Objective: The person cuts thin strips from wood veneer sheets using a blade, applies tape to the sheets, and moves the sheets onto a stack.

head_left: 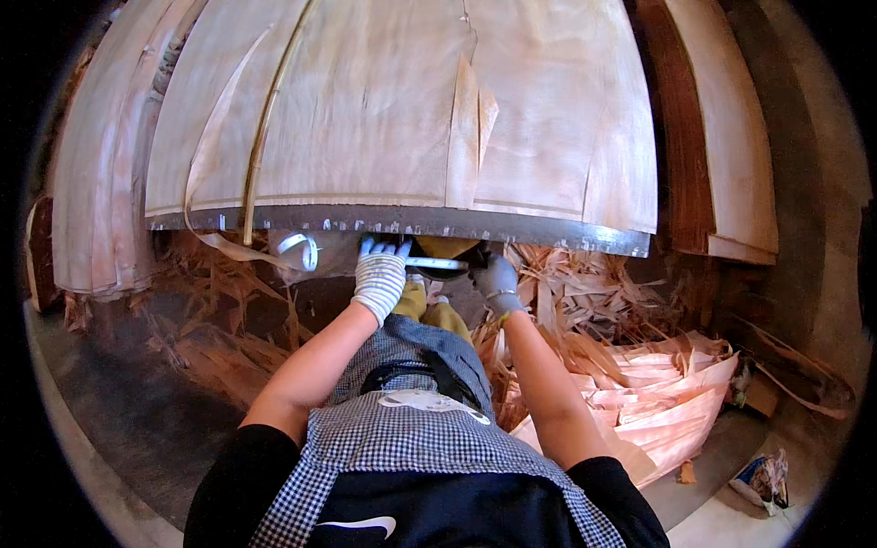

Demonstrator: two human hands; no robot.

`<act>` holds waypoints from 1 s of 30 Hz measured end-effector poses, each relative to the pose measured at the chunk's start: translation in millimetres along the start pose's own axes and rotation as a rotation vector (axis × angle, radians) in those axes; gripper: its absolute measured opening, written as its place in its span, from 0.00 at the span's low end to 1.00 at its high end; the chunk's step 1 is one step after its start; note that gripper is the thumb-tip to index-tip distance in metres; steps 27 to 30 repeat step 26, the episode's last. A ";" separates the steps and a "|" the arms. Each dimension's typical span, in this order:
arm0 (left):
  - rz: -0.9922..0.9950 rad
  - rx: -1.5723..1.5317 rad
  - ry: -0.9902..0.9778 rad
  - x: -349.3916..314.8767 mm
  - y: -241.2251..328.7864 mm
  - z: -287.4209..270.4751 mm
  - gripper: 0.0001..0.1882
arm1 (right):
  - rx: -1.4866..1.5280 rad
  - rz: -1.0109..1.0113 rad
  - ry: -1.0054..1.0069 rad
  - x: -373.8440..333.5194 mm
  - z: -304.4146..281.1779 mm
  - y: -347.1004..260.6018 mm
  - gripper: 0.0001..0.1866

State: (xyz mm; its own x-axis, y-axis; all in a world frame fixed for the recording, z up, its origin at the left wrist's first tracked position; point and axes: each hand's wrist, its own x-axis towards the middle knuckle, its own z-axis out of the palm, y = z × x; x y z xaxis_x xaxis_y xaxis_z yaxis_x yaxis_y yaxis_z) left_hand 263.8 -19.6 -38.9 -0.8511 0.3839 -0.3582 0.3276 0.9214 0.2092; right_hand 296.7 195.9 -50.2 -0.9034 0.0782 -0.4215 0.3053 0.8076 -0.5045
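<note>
Here, item one: a slim white-bladed tool (437, 263), held level just under the front edge of the worktable (402, 222), between our two gloved hands; our left hand (380, 274), in a striped knit glove, is closed round its left end; our right hand (498, 279), in a grey glove, is closed on its right end, though the fingers there are partly hidden and we cannot tell exactly how they wrap.
Item two: veneer sheets (384, 100), pale wood, lying flat on the worktable, with a split and a lifted flap near the middle; a thin cane (267, 128) lies slantwise across them.
Item three: a roll of white tape (300, 251), hanging just below the table edge, left of our left hand.
Item four: a heap of veneer offcuts (639, 384) on the floor to our right; loose shavings spread beneath the table.
Handling note, as judgement: we do best to keep both wrists level and the tool square to the edge, pressing evenly from both ends, lest it skew or nick the overhanging sheet.
</note>
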 end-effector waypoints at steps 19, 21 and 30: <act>0.209 0.037 -0.142 45.0 50.5 53.8 0.27 | -0.380 0.978 0.443 -262.5 -183.6 302.3 0.14; 0.325 0.168 -0.286 39.0 83.4 4.2 0.32 | -0.447 0.742 0.251 -247.7 -173.6 288.6 0.19; 0.788 -0.203 -0.235 35.9 156.9 -44.9 0.38 | -0.109 0.251 -0.003 -115.9 -134.2 98.4 0.21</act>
